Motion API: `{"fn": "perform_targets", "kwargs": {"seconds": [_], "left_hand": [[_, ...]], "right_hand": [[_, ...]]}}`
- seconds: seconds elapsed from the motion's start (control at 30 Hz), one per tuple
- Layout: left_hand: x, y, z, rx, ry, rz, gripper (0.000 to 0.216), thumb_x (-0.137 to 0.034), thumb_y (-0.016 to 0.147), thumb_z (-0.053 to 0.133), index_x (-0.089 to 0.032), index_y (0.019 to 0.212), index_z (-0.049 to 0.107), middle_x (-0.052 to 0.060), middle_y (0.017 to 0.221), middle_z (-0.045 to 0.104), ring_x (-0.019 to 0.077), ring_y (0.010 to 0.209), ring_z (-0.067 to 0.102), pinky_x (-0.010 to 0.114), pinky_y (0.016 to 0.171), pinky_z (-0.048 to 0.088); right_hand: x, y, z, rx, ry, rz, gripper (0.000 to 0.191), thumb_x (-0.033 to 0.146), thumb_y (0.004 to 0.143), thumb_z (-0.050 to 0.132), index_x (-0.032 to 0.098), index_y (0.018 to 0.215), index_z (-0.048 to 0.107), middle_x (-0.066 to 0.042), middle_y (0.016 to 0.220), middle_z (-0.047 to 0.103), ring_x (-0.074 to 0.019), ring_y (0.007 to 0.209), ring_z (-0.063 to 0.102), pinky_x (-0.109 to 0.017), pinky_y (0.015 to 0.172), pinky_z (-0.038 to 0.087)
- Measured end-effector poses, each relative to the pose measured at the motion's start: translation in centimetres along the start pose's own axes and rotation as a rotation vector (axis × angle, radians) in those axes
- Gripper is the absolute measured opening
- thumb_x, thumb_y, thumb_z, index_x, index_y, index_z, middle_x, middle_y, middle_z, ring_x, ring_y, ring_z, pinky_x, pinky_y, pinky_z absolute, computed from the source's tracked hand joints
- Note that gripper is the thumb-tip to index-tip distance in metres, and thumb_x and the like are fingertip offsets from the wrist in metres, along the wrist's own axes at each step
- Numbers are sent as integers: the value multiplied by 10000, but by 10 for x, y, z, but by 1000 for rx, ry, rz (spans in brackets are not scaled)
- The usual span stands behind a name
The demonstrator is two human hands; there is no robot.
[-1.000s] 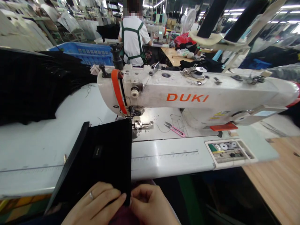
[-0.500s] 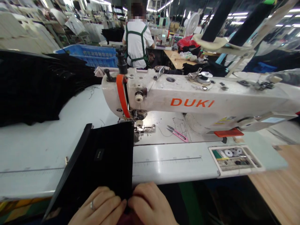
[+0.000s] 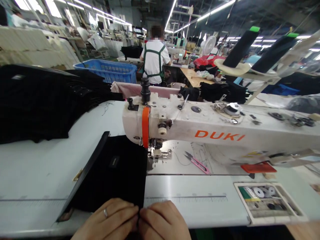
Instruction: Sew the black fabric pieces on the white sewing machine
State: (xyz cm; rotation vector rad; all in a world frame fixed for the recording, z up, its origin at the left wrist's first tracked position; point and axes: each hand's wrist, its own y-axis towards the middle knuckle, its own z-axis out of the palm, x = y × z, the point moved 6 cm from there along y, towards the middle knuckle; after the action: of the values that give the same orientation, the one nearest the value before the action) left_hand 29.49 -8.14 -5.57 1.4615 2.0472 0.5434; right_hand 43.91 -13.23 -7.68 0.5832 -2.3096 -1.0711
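Note:
A black fabric piece with a small dark label lies on the sewing machine table, its right edge running up to the presser foot. At its near right edge, my left hand, with a ring on one finger, pinches the cloth. My right hand is closed on the same edge, its fingertips almost against the left ones. Both hands sit low in view, near the table's front edge. The white sewing machine stands beyond them. The fingertips partly hide the gripped edge.
Pink-handled thread snips lie right of the presser foot. A tray with bobbins is set into the table at right. Stacked black fabric fills the left side. Behind are a blue basket and a person seen from behind.
Both hands and the black fabric have moved forward over the table, the label now farther up beside the presser foot. The camera has tilted up, so the machine appears lower.

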Motion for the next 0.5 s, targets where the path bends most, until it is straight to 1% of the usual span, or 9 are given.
{"fn": "perform_targets", "kwargs": {"seconds": [0.1,0.13,0.2,0.27,0.3,0.4,0.5], "left_hand": [[12,3,0,107,-11,61,336,-89,1070,419,-188,1067,741,-11,1051,811,97,991,715,171,993,551],[16,3,0,130,-21,54,360,-49,1039,406,-179,1104,736,4,1079,807,107,1016,717,187,1001,557],[24,1,4,218,-38,11,447,18,957,403,-185,1211,711,20,1166,791,131,1094,708,232,1029,569],[31,-2,10,287,-48,-36,530,50,912,412,-203,1297,674,21,1226,775,144,1155,693,262,1059,569],[34,-1,12,296,-48,-46,540,57,908,413,-204,1308,666,24,1233,772,146,1171,688,271,1072,565],[42,5,15,242,-43,-2,461,44,951,400,-174,1241,684,37,1189,782,142,1159,691,263,1076,552],[54,14,17,244,-44,11,383,-4,1007,413,-167,1225,682,42,1211,772,144,1165,686,269,1073,554]], "right_hand": [[-7,11,1,60,5,-29,252,94,1067,538,161,906,720,9,870,797,-128,721,677,-263,617,530],[-9,14,0,73,6,-38,265,100,1076,519,154,910,719,1,873,797,-132,724,679,-263,621,535],[-15,21,-2,97,2,-36,306,128,1102,471,154,923,717,-10,884,801,-138,724,678,-267,629,541],[-22,24,0,139,-12,-15,310,143,1109,451,168,962,723,-16,911,808,-148,731,679,-277,646,550],[-25,24,2,172,-15,-5,291,144,1104,457,172,997,726,-22,938,812,-156,745,681,-285,658,556],[-34,23,8,272,3,5,202,144,1067,523,157,1122,716,-58,1032,806,-184,816,687,-314,704,573],[-41,25,13,349,35,20,182,131,1029,580,142,1164,701,-80,1064,782,-205,892,682,-340,775,576]]}}
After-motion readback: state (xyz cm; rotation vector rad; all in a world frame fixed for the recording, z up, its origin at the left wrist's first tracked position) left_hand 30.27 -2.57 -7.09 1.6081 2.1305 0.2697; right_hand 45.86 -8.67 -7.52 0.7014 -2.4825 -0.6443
